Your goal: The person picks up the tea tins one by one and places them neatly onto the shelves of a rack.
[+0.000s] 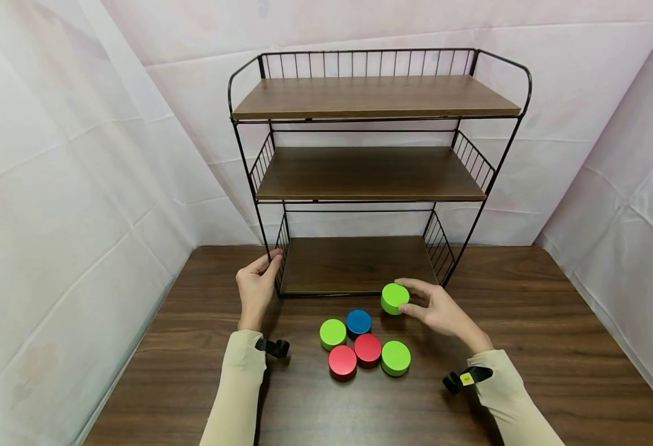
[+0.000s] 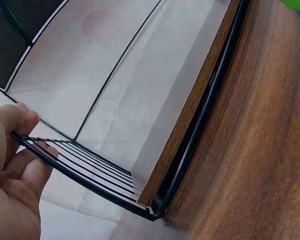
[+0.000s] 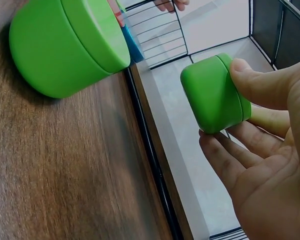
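Observation:
My right hand (image 1: 440, 310) pinches a small round green canister (image 1: 395, 298) between thumb and fingers, just in front of the bottom shelf's right part. The right wrist view shows the held canister (image 3: 212, 92) with its lid seam. At the lower left of the black wire-frame rack (image 1: 371, 191), my left hand (image 1: 257, 286) grips the side frame (image 2: 85, 185), fingers curled round the wire. On the table before the rack stand several canisters: a green one (image 1: 333, 334) at the left, a blue one (image 1: 359, 323), two red ones (image 1: 342, 362) and another green one (image 1: 396, 358) at the right.
The rack has a top shelf (image 1: 376, 96), a middle shelf (image 1: 371, 172) and a bottom shelf (image 1: 360, 263), with wire rails at the sides. It stands on a dark wooden table (image 1: 192, 347), against a pale cloth backdrop (image 1: 109, 155).

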A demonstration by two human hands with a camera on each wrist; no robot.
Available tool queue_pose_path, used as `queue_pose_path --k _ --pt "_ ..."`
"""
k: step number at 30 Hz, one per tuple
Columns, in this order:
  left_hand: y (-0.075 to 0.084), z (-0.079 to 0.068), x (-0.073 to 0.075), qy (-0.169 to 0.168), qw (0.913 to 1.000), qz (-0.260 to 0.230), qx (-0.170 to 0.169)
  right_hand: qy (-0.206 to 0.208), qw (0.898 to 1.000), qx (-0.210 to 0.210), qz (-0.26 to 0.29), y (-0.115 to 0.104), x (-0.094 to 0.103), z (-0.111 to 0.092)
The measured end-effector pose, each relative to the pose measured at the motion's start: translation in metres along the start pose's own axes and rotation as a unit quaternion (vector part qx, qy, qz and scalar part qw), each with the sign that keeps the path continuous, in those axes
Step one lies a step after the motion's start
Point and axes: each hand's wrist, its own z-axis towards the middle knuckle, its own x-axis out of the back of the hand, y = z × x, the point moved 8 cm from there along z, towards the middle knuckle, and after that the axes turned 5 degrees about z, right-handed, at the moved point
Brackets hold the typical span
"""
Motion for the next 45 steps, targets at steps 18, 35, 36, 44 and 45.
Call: queue_pose_path --k 18,35,36,44,45 --pt "0.002 0.002 -0.001 -0.006 0.9999 -0.01 -0.01 0.047 0.998 -0.022 0.035 -0.002 0.004 0.007" --pt "0.004 0.002 -0.001 -0.015 0.9996 -0.013 -0.021 0.075 0.997 -0.032 0.002 0.032 0.005 0.016" --pt "0.004 0.002 -0.001 -0.016 0.9995 -0.014 -0.022 0.076 0.997 -0.032 -0.001 0.033 0.006 0.016" --pt "0.003 0.001 -0.001 -0.017 0.9998 -0.001 -0.012 0.074 0.996 -0.038 -0.013 0.039 0.008 0.018" --pt "0.003 0.001 -0.001 -0.017 0.9998 0.0 -0.013 0.073 0.996 -0.039 -0.013 0.04 0.008 0.018"
